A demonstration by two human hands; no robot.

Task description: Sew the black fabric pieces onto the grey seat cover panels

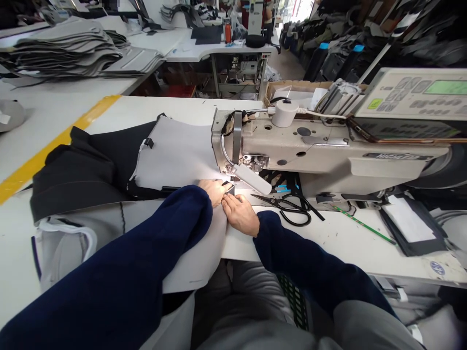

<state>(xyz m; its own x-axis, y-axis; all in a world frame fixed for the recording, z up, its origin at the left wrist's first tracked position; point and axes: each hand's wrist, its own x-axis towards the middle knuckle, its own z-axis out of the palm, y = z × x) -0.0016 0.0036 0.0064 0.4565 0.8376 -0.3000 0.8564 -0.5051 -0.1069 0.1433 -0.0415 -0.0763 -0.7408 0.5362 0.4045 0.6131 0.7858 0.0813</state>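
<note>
A large piece of grey and black fabric (178, 146) lies across the table, its edge running under the head of the sewing machine (284, 146). Close to the needle area, my left hand (212, 191) is closed on the fabric's dark edge. My right hand (241, 214) sits just beside it, fingers bent together and pressed on the same edge. The fingertips of both hands nearly meet at a small black piece (228, 187). A lit lamp (253, 179) on a flexible neck hangs over this spot. What lies under the fingers is hidden.
Black scissors (288, 204) lie right of my right hand, with a green striped stick (365, 225) farther right. A control panel (412, 95) stands above the machine. Stacked grey pieces (69, 48) are at the back left. Yellow tape (62, 143) crosses the table.
</note>
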